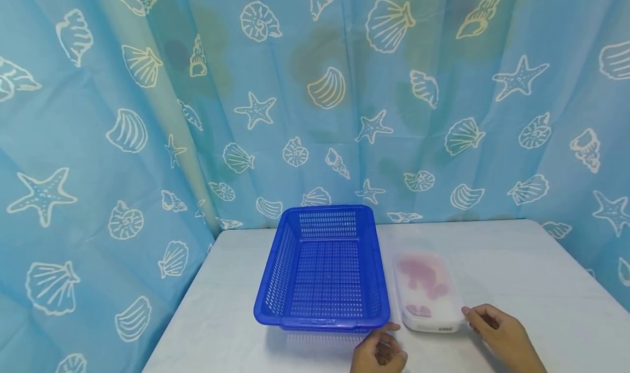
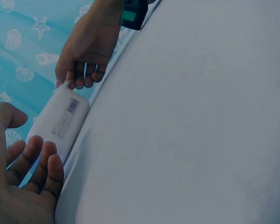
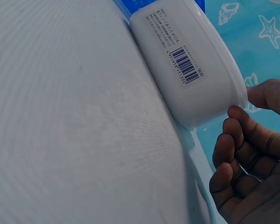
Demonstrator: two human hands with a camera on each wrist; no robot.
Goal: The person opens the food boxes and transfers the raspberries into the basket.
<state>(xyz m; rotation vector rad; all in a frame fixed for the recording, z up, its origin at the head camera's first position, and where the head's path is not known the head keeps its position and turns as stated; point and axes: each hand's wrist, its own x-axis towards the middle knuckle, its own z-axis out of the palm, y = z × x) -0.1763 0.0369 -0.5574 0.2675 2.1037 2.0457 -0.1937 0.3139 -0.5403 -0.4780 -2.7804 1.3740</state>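
Note:
A white plastic food container (image 1: 433,293) stands on the table, right of a blue basket. Its lid (image 1: 445,285) is on and looks translucent, with pinkish patches showing; whether these are print or contents I cannot tell. Printed text and a barcode mark the container's near wall (image 3: 170,60). My right hand (image 1: 499,332) pinches the lid's near right corner between thumb and index finger, other fingers loosely bent. By the container's near left corner, in front of the basket, my left hand (image 1: 379,351) holds nothing, its fingers spread and loosely bent (image 2: 30,172).
The blue perforated basket (image 1: 322,321) sits left of the container, close beside it, with nothing inside. A white cloth covers the table (image 1: 221,307). A blue curtain with shell prints (image 1: 295,116) hangs behind and at both sides.

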